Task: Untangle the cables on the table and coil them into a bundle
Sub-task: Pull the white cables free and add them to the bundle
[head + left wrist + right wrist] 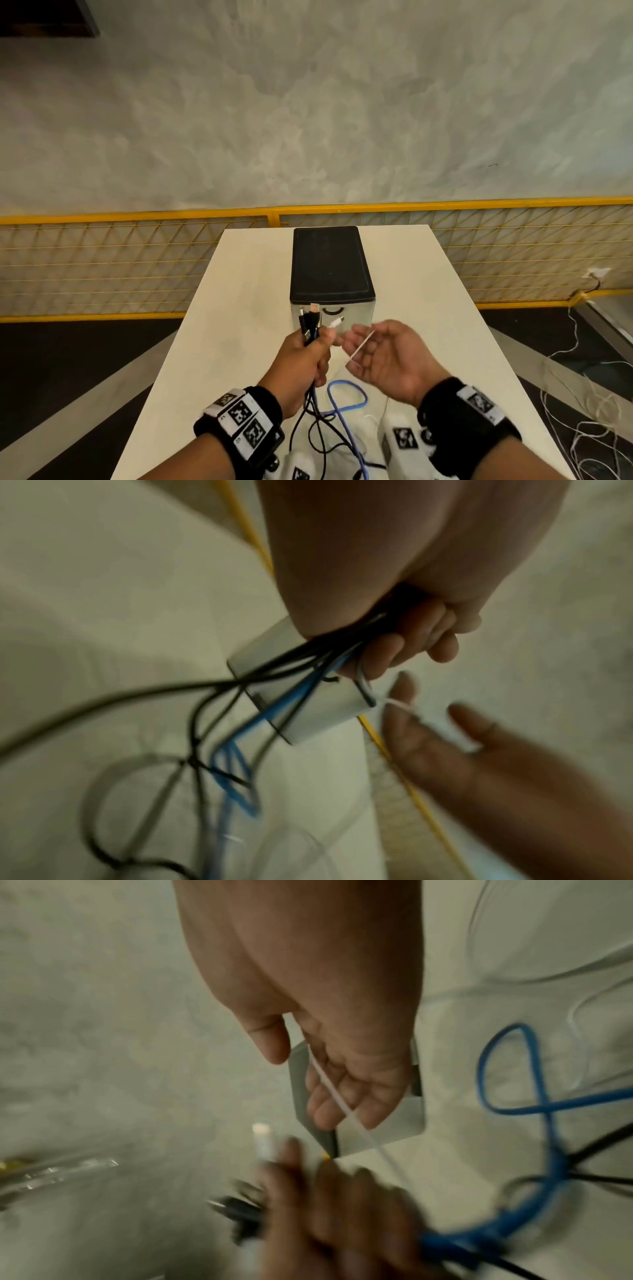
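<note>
Grey mottled wall fills the upper head view; below it runs a yellow mesh fence (137, 267), and a white table (239, 308) reaches away from us. Dark floor lies on either side.

Left to right. Our left hand (301, 363) is fisted round the gathered cable ends (308, 323): black plugs, a blue line and a white connector (335, 322) stick up above the knuckles. From under that fist the black cables (308, 428) and the blue cable (346, 401) drop to the tabletop, where they lie in loose crossing loops. The left wrist view confirms fingers (387, 653) curled tight on the strands, though it is blurred.

Centre, beyond the hands: a black-topped box (329, 263) with a pale front, standing on the table, apart from the cables.

Our right hand (380, 356) is just beside the left, palm up, fingers relaxed and spread. A thin white cable (359, 346) runs across the palm; we see no pinch on it in either wrist view.

Far right: loose white wires (582, 438) sprawl on the floor past the table edge.

Our judgement on progress: ends collected in one grip, so sorting looks mostly under way. Loops on the table remain crossed. No coil is formed yet; winding into a bundle is all ahead.
</note>
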A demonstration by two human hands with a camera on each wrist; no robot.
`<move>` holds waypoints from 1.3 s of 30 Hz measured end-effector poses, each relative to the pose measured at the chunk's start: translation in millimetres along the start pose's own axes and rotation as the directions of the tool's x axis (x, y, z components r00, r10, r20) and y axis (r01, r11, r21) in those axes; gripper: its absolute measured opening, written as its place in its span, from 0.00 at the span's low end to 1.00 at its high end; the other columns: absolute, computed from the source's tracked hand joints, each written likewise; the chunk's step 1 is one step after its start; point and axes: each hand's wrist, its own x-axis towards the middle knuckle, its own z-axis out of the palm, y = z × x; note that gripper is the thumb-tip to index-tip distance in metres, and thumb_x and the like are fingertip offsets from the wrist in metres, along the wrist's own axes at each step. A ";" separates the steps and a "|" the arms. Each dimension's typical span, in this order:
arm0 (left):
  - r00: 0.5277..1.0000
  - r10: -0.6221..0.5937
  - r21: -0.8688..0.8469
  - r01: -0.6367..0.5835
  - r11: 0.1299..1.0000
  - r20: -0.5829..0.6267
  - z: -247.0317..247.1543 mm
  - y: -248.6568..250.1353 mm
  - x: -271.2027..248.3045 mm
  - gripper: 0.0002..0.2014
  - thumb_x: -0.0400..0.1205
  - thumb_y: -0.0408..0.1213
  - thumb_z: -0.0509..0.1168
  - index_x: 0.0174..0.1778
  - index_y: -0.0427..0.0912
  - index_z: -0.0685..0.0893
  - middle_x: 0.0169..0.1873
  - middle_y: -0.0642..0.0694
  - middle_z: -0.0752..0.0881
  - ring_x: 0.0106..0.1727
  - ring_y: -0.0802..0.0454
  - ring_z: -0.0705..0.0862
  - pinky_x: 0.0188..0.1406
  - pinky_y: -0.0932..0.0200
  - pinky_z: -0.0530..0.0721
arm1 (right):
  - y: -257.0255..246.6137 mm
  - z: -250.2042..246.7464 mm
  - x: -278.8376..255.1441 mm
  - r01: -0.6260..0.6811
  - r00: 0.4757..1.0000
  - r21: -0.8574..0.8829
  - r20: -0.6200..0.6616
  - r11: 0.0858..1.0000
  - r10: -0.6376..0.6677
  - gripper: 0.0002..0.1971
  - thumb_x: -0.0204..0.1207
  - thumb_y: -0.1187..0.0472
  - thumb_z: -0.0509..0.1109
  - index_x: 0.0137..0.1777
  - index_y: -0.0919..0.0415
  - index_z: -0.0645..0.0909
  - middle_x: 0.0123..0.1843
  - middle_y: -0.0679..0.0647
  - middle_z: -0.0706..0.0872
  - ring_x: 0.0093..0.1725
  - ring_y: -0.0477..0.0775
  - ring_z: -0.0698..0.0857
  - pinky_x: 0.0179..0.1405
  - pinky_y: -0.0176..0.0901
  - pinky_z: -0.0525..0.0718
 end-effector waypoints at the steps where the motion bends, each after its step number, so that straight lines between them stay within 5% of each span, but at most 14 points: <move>1: 1.000 -0.016 0.057 0.015 0.998 0.010 -5.9 -3.5 -3.4 0.12 0.87 0.39 0.61 0.44 0.36 0.84 0.21 0.50 0.67 0.20 0.56 0.62 0.22 0.60 0.60 | -6.9 0.5 2.4 0.016 1.000 0.000 -0.019 1.000 -0.016 0.11 0.76 0.58 0.61 0.45 0.61 0.84 0.43 0.59 0.91 0.41 0.57 0.89 0.48 0.52 0.81; 4: 0.991 -0.125 0.189 0.114 0.975 0.048 -30.4 -17.0 -16.9 0.11 0.86 0.39 0.62 0.44 0.37 0.83 0.20 0.51 0.66 0.20 0.56 0.60 0.21 0.62 0.57 | -31.4 -0.8 9.4 0.059 0.996 0.033 -0.076 0.998 -0.056 0.12 0.82 0.58 0.58 0.41 0.58 0.80 0.34 0.55 0.91 0.32 0.53 0.92 0.51 0.55 0.80; 9: 0.962 -0.274 0.373 0.258 0.891 -0.009 -71.2 -40.3 -33.6 0.12 0.85 0.43 0.63 0.40 0.40 0.82 0.20 0.52 0.67 0.19 0.55 0.61 0.22 0.62 0.57 | -67.0 -9.4 9.7 0.140 0.987 0.050 -0.091 0.989 -0.135 0.15 0.87 0.59 0.53 0.43 0.58 0.78 0.36 0.58 0.92 0.33 0.56 0.92 0.53 0.61 0.82; 15: 0.983 -0.060 0.210 0.096 0.973 -0.173 -66.4 -21.1 -21.0 0.13 0.86 0.41 0.64 0.41 0.37 0.84 0.24 0.49 0.74 0.20 0.56 0.65 0.20 0.62 0.62 | -62.2 -3.9 0.3 0.137 0.987 -0.069 -0.079 0.988 -0.142 0.14 0.87 0.58 0.54 0.45 0.59 0.80 0.38 0.58 0.93 0.35 0.56 0.93 0.51 0.56 0.84; 19: 0.989 0.107 0.132 -0.093 0.987 -0.103 -17.4 18.3 -7.1 0.09 0.85 0.39 0.65 0.42 0.40 0.85 0.25 0.49 0.81 0.19 0.55 0.66 0.19 0.64 0.63 | -33.1 19.2 -8.6 0.075 0.995 -0.306 0.088 0.949 -0.050 0.09 0.80 0.58 0.63 0.53 0.58 0.83 0.56 0.59 0.90 0.54 0.58 0.89 0.54 0.55 0.81; 23: 0.986 0.169 0.119 -0.165 0.979 -0.018 28.7 27.4 0.1 0.04 0.81 0.30 0.70 0.42 0.40 0.84 0.18 0.56 0.80 0.16 0.63 0.74 0.15 0.71 0.68 | -13.0 39.7 -11.0 0.101 0.970 -0.230 0.240 0.968 -0.044 0.19 0.84 0.51 0.56 0.68 0.54 0.82 0.54 0.55 0.90 0.52 0.56 0.84 0.53 0.58 0.78; 28: 0.993 0.111 0.015 -0.111 0.994 -0.027 37.9 20.8 3.9 0.08 0.80 0.24 0.69 0.39 0.41 0.81 0.18 0.57 0.80 0.14 0.65 0.74 0.12 0.70 0.69 | -17.6 35.0 -11.1 0.065 0.979 -0.163 0.199 0.984 -0.032 0.23 0.87 0.48 0.51 0.75 0.56 0.75 0.56 0.57 0.87 0.53 0.58 0.83 0.54 0.59 0.75; 35: 0.997 -0.027 0.151 0.039 0.988 -0.078 -9.3 -5.3 6.1 0.16 0.74 0.28 0.75 0.31 0.46 0.75 0.20 0.52 0.68 0.19 0.55 0.60 0.17 0.66 0.61 | -76.8 2.7 -13.9 0.147 0.988 0.112 -0.071 0.983 -0.139 0.16 0.87 0.57 0.50 0.43 0.57 0.77 0.46 0.63 0.93 0.49 0.63 0.92 0.60 0.66 0.77; 39: 0.983 -0.080 0.159 0.107 0.981 -0.166 -48.0 -16.8 -0.8 0.19 0.75 0.25 0.74 0.29 0.46 0.72 0.20 0.52 0.67 0.18 0.56 0.60 0.17 0.66 0.60 | -103.8 -21.3 -17.2 0.288 0.951 0.261 -0.189 0.921 -0.244 0.11 0.88 0.61 0.49 0.55 0.55 0.74 0.48 0.54 0.89 0.48 0.58 0.92 0.48 0.62 0.80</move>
